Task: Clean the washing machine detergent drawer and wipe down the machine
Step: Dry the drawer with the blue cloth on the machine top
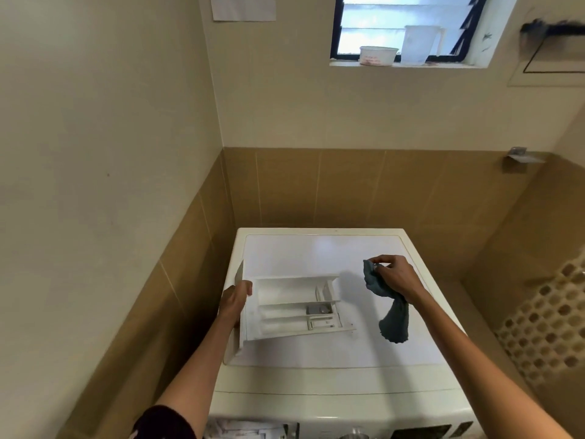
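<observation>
Detergent drawer (294, 308) removed, lying across top of washing machine (316, 251), L side, compartments up. L hand (235, 301) grips drawer front panel, fingers curled round its edge. R hand (395, 277) pinches grey cloth (392, 321) in curled fingers, just right of drawer, not touching it; cloth tail hangs toward machine top. Tub (378, 55), jug (418, 44) on window sill (443, 65).

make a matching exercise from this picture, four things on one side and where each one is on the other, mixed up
Things:
1 detergent drawer
2 grey-blue cloth
3 white jug
4 sheet of paper

Places:
a on the window sill
b held in the right hand
c high on the wall
d held in the left hand

Pairs: 1-d, 2-b, 3-a, 4-c
</observation>
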Available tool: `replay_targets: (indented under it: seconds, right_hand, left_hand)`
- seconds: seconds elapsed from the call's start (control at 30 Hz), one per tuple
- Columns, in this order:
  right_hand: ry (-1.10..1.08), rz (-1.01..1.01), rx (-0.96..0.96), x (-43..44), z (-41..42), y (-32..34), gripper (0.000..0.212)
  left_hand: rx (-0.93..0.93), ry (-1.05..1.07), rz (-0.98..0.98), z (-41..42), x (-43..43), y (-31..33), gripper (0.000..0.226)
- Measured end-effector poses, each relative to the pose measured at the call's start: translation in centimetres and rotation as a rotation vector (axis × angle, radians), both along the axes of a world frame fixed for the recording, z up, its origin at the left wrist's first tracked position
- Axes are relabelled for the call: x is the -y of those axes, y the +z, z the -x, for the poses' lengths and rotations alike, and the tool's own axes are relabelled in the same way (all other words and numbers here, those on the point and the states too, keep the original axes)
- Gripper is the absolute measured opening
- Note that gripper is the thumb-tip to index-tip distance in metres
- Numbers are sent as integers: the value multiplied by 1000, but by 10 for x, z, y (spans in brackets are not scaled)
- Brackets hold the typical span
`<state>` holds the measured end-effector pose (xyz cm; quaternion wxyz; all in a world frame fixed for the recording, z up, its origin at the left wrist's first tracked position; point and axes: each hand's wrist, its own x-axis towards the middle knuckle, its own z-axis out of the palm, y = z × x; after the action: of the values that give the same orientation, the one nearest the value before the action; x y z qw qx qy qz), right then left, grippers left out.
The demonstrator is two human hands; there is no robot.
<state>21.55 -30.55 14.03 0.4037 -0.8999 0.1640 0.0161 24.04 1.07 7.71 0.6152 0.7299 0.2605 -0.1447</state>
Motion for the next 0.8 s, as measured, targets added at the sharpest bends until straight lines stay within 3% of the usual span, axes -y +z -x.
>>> replay_targets:
  seconds: [0.23,0.5,0.57,0.63,0.67,0.73,0.8]
  right_hand:
    - [-19,-51,9,6,6,3,28]
    - [-18,-202,69,10,18,17,25]
    - [-18,-271,109,12,24,25,23]
    - [-42,-417,135,14,30,35,23]
    - [-60,-501,143,15,33,40,24]
    - [-100,-666,174,19,39,48,26]
    - [-118,-810,217,21,46,55,26]
  left_hand:
    - [-37,-66,-26,-7,-2,0,15]
    - [-71,-68,-50,-12,-7,-1,35]
    - [-57,-47,-89,-13,-10,-1,64]
    - [-35,-17,-303,-16,-10,-4,98]
    - [21,14,-433,-15,-5,0,101]
    - [239,41,-618,-5,15,25,83]
    - [461,-29,-616,5,47,59,59]
